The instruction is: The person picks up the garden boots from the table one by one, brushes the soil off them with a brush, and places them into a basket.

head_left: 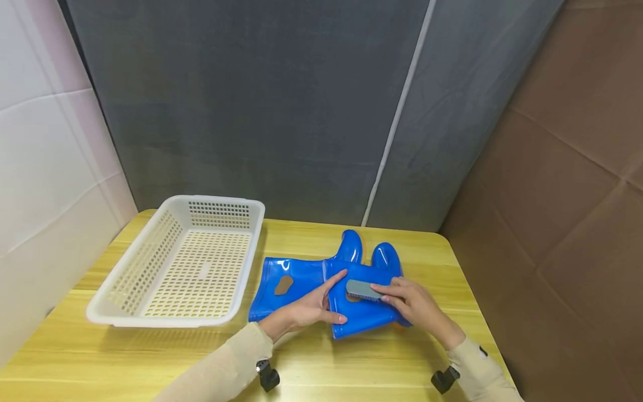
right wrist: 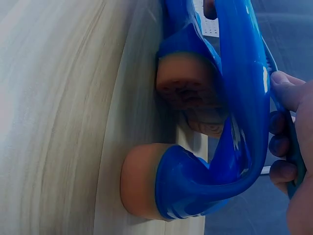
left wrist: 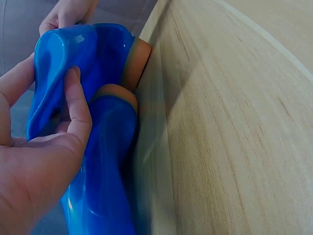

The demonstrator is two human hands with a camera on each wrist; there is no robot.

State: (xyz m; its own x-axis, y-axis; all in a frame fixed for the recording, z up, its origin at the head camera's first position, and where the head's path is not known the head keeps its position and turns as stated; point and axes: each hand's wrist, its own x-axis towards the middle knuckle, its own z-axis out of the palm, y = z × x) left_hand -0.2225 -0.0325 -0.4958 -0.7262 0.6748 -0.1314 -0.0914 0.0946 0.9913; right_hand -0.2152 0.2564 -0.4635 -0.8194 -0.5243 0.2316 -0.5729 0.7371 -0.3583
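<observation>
Two blue rain boots lie on their sides, overlapping, with tan soles. The upper boot (head_left: 359, 324) rests across the shaft of the lower boot (head_left: 301, 271); each shaft bears a brown patch. My left hand (head_left: 312, 308) grips the upper boot at its open end, thumb and forefinger spread along the rim. In the left wrist view, fingers (left wrist: 76, 107) curl about the mouth of that boot. My right hand (head_left: 414, 301) holds a grey brush (head_left: 363, 289) by its handle. Its bristles face down at the upper boot's patch (head_left: 353, 298), partly covering it.
A white perforated plastic basket (head_left: 253, 245) stands left of the boots on the wooden table (head_left: 321, 368). A dark grey cloth wall rises behind the table, with a brown one at right and a white one at left.
</observation>
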